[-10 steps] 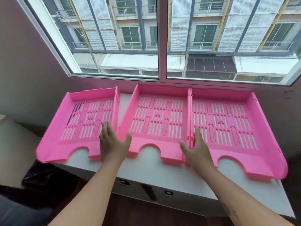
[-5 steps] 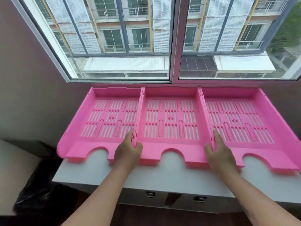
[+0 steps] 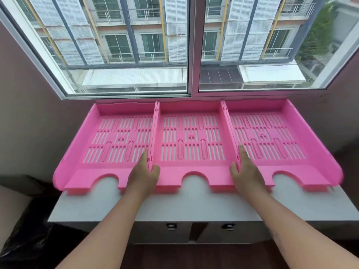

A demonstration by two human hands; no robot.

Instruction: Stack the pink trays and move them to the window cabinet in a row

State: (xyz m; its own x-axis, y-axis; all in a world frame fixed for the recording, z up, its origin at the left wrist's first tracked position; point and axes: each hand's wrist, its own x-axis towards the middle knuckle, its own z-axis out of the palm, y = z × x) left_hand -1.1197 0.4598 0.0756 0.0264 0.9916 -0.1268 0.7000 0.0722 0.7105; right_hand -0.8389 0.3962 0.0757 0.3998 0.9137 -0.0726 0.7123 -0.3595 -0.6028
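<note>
Three pink trays sit side by side in a row on a white window cabinet [image 3: 194, 206], their back edges against the wall under a large window [image 3: 190, 45]. The left tray [image 3: 108, 140], middle tray [image 3: 191, 140] and right tray [image 3: 275, 140] touch wall to wall. The left hand [image 3: 144, 174] pinches the seam between left and middle trays, fingers [image 3: 144, 158] clamped on the walls. The right hand [image 3: 245, 174] grips the seam between middle and right trays the same way.

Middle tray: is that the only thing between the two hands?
Yes. In the head view only the middle tray lies between the left hand and the right hand; each hand straddles one of its side walls.
</note>
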